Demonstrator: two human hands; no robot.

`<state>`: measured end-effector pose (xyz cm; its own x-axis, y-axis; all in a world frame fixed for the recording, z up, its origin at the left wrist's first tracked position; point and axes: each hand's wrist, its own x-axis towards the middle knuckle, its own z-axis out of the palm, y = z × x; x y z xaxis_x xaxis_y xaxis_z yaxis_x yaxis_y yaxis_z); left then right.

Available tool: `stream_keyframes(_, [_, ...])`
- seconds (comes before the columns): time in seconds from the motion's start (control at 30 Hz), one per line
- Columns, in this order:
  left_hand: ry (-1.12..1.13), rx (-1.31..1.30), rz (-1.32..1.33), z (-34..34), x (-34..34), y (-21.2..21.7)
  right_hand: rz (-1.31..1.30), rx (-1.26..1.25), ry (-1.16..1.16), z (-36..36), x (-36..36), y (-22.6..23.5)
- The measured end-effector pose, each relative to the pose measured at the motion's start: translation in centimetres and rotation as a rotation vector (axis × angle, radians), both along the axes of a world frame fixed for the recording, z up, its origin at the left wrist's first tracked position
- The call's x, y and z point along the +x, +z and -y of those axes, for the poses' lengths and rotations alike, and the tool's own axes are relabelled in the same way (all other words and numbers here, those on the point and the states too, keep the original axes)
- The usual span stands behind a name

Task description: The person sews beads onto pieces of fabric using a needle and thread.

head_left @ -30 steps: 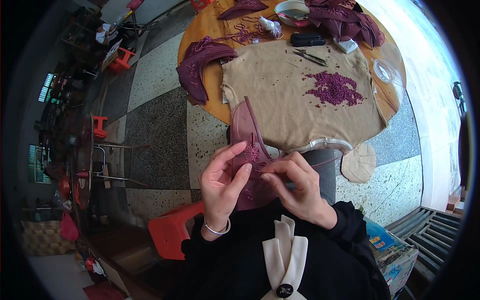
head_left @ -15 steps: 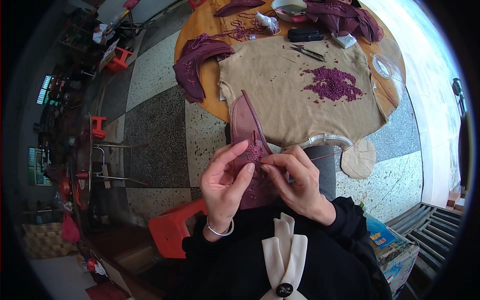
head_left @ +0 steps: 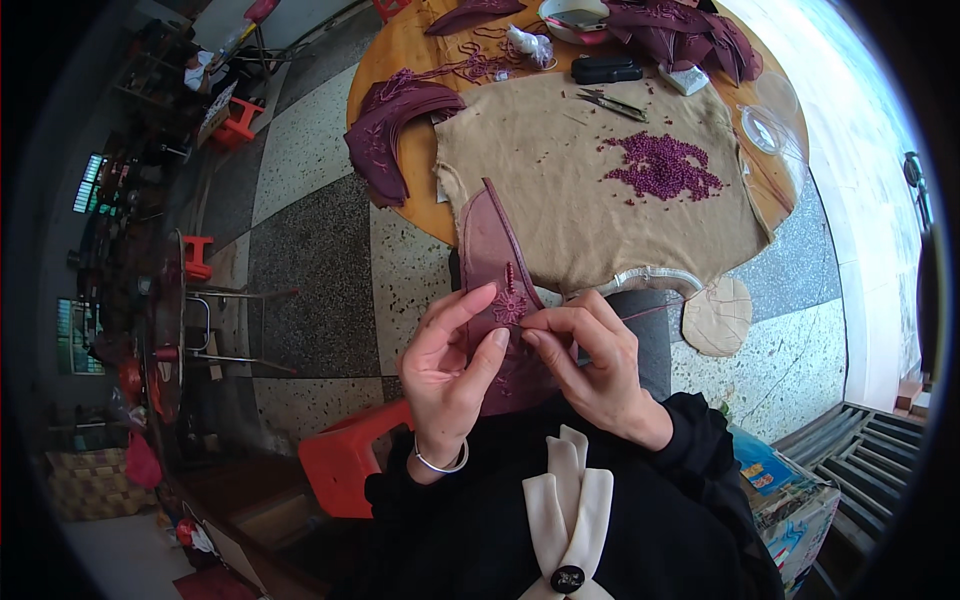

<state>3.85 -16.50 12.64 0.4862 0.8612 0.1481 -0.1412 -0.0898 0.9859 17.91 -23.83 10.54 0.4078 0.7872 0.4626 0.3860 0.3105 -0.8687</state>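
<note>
A curved maroon fabric piece (head_left: 490,255) with a beaded flower stands up between my hands, above my lap. My left hand (head_left: 450,365) holds it from the left, thumb and fingers pinching its lower part. My right hand (head_left: 590,360) pinches it at the beaded flower, fingertips meeting my left ones; a thin thread runs off to the right from it. Whether a needle is between the fingers is too small to tell. A pile of small purple beads (head_left: 665,165) lies on a tan cloth (head_left: 560,190) on the round wooden table (head_left: 400,60) ahead.
More maroon fabric pieces (head_left: 395,125) lie at the table's left and far edge. Scissors (head_left: 610,100), a dark case (head_left: 605,68), and a clear lid (head_left: 765,130) sit on the table. A red stool (head_left: 345,460) stands at my lower left; a metal chair frame (head_left: 215,330) farther left.
My hands keep the fabric piece in the same place; my right fingers have shifted slightly at the beaded flower. The view has tilted a little.
</note>
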Motion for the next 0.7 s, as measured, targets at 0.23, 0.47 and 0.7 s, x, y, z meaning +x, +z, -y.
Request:
stream_keyframes(0.23, [0.018, 0.130, -0.047, 0.1, 0.2, 0.0, 0.011, -0.047, 0.004, 0.1, 0.1, 0.1])
stream_keyframes(0.47, [0.030, 0.168, -0.042, 0.9, 0.8, 0.0, -0.024, -0.046, 0.002, -0.1, -0.1, 0.1])
stream_keyframes(0.7, [0.030, -0.321, 0.137, 1.1, 1.2, 0.3, -0.261, -0.072, -0.005, -0.1, -0.6, -0.7])
